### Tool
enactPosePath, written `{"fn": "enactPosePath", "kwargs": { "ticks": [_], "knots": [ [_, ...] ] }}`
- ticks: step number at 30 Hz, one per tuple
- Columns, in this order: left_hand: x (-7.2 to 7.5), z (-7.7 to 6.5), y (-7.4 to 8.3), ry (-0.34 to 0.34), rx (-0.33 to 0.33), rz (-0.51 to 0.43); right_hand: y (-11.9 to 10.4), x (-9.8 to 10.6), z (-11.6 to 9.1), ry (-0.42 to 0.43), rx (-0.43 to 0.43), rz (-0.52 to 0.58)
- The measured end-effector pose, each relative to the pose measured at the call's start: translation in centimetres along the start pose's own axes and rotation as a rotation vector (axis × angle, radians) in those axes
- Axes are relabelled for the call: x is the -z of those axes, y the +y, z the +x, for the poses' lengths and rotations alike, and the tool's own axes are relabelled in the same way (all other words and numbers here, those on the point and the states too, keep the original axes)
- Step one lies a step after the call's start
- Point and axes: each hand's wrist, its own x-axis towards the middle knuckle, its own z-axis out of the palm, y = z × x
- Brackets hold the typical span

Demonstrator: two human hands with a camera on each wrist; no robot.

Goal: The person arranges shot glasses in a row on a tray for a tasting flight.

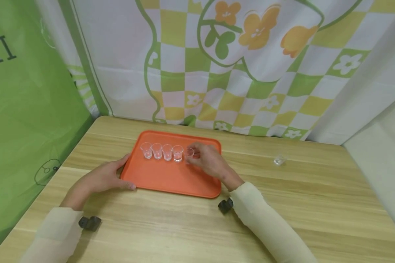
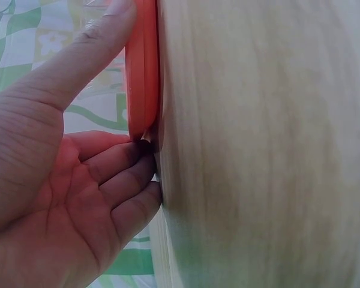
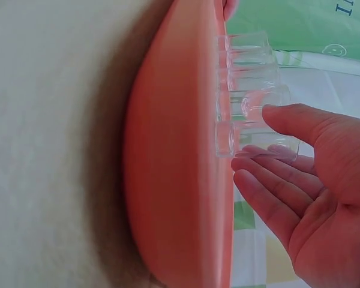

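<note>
Several clear shot glasses point(image 1: 166, 152) stand upright in a row on an orange tray point(image 1: 171, 179). At the right end of that row, my right hand point(image 1: 210, 160) holds a shot glass point(image 3: 226, 139) between thumb and fingers, its base at the tray surface. Through its clear wall, the fingertips point(image 3: 282, 150) show in the right wrist view. My left hand point(image 1: 105, 177) rests at the tray's left front corner, thumb by the front edge and fingers along the left side. In the left wrist view, the relaxed fingers point(image 2: 129, 192) touch the tray edge near the tabletop.
Another small clear glass point(image 1: 279, 160) is on the wooden table point(image 1: 171, 226), right of the tray. A patterned curtain point(image 1: 237, 91) hangs behind the table, and a green cloth point(image 1: 26, 109) hangs at the left. Each wrist wears a small black device point(image 1: 90, 223).
</note>
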Motion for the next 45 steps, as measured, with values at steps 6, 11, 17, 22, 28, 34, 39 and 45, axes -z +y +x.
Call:
{"fn": "enactPosePath", "kwargs": {
  "ticks": [6, 11, 17, 22, 28, 34, 39, 45],
  "knots": [
    [0.1, -0.1, 0.1, 0.002, -0.004, 0.0, 0.0, -0.2, 0.1, -0.001, 0.0, 0.01],
    [0.1, -0.1, 0.2, 0.004, -0.012, -0.005, 0.0, -0.2, 0.1, 0.0, 0.003, 0.023],
    [0.1, -0.1, 0.0, 0.003, -0.004, -0.009, 0.1, -0.2, 0.1, -0.006, 0.018, -0.014],
    [0.0, 0.0, -0.1, 0.004, -0.008, -0.009, 0.1, 0.2, -0.2, -0.022, -0.024, -0.005],
    [0.1, -0.1, 0.0, 0.009, -0.013, -0.012, 0.0, 1.2, -1.1, -0.017, -0.031, -0.014],
    [0.0, 0.0, -0.1, 0.011, -0.018, -0.018, 0.3, 2.5, -2.7, 0.01, -0.036, -0.026],
    [0.0, -0.1, -0.1, 0.01, -0.012, -0.021, 1.1, 4.0, -4.3, 0.05, -0.014, -0.033],
    [-0.1, 0.0, -0.2, 0.009, -0.003, -0.015, 2.4, 6.2, -6.3, 0.13, 0.026, -0.054]
  ]
}}
